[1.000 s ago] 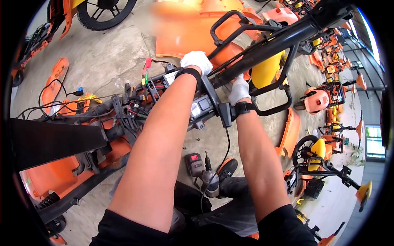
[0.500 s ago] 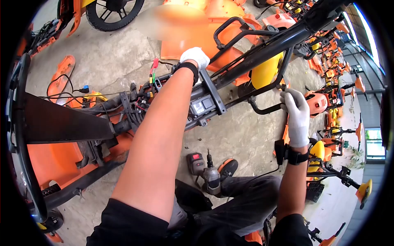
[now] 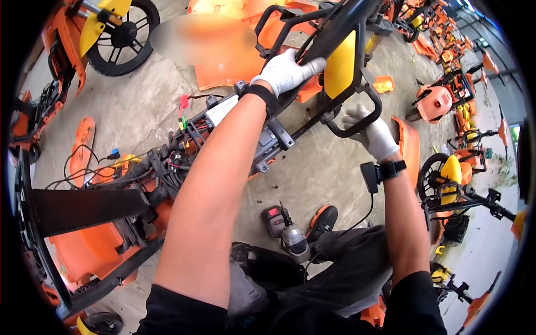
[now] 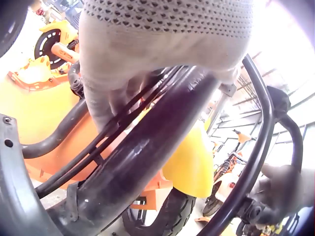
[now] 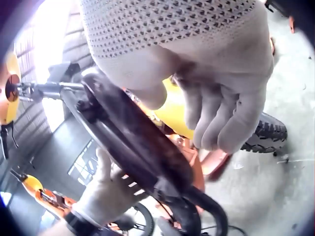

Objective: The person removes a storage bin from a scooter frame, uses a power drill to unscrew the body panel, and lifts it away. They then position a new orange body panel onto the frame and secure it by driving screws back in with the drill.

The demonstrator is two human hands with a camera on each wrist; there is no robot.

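My left hand (image 3: 287, 72), in a white knit glove, grips the thick black frame tube (image 4: 147, 142) of a stripped scooter. Its fingers hook over one side, across two thin black cables (image 4: 88, 160), with the thumb along the other side. To the right, my gloved right hand (image 3: 371, 134) is beside the black looped side bar (image 3: 339, 131), which passes in front of its fingers in the head view. In the right wrist view its fingers (image 5: 209, 118) hang loosely curved, thumb apart, with nothing visibly held. A yellow fender (image 3: 339, 64) sits beyond the tube, over a front wheel.
A cordless driver (image 3: 295, 243) stands on the floor by my shoe (image 3: 322, 222). Large orange panels (image 3: 215, 72) lie ahead. Loose wiring and a silver box (image 3: 220, 111) occupy the frame's middle. Another scooter wheel (image 3: 124, 34) is at upper left; several scooters line the right side.
My left hand has moved forward from the frame's middle onto the thick tube. My right hand left the tube, swung out right, and now is by the looped bar. The view has shifted.
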